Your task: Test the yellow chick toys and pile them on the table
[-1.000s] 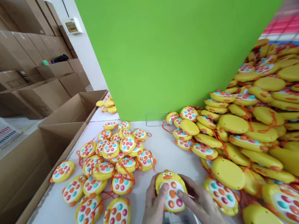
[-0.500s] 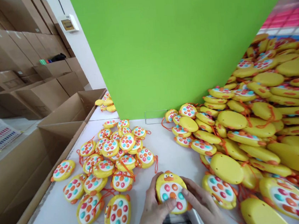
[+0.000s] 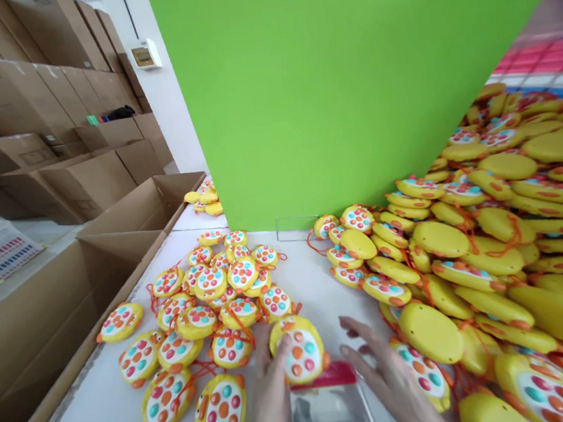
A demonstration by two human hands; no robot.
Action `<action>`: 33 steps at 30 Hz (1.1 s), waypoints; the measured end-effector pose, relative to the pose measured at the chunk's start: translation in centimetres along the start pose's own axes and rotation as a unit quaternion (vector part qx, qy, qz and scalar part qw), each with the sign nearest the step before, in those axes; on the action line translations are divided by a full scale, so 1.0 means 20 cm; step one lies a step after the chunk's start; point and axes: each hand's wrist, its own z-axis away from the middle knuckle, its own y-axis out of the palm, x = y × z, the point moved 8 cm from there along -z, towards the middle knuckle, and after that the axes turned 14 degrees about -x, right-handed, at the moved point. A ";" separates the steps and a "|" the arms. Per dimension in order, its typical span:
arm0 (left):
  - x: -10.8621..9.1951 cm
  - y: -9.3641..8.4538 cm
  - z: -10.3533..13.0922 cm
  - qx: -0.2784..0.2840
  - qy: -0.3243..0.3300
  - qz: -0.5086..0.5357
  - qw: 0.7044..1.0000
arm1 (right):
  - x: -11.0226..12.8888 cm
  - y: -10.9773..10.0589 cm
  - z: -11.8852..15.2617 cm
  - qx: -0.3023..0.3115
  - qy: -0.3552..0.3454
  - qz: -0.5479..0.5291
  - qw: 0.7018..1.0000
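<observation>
My left hand (image 3: 273, 390) grips a yellow duck-shaped pop toy (image 3: 301, 351) by its left side, thumb over its white face with coloured round buttons. The toy hangs just above a clear-lidded box (image 3: 325, 411) with a red strip at its far end, by the table's near edge. To the right, my right hand (image 3: 383, 368) holds nothing, its fingers apart and slightly curled. It is beside another duck toy (image 3: 424, 372) at the edge of the right-hand pile. Left of my left hand, a duck toy (image 3: 221, 413) lies buttons up.
A big heap of duck toys (image 3: 438, 238) with orange cords covers the table's right side. A looser group of them (image 3: 211, 282) lies at left. An open carton (image 3: 118, 241) borders the table's left edge. A green panel (image 3: 330, 98) rises behind.
Both hands were on the duck toy; my right hand has let go and opened. My left hand has carried the toy left and tilted it, uncovering more of the box below.
</observation>
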 end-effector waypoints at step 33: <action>0.16 0.29 0.11 0.164 -0.002 -0.025 0.986 | 0.00 0.05 -0.06 -0.018 0.288 -0.388 0.875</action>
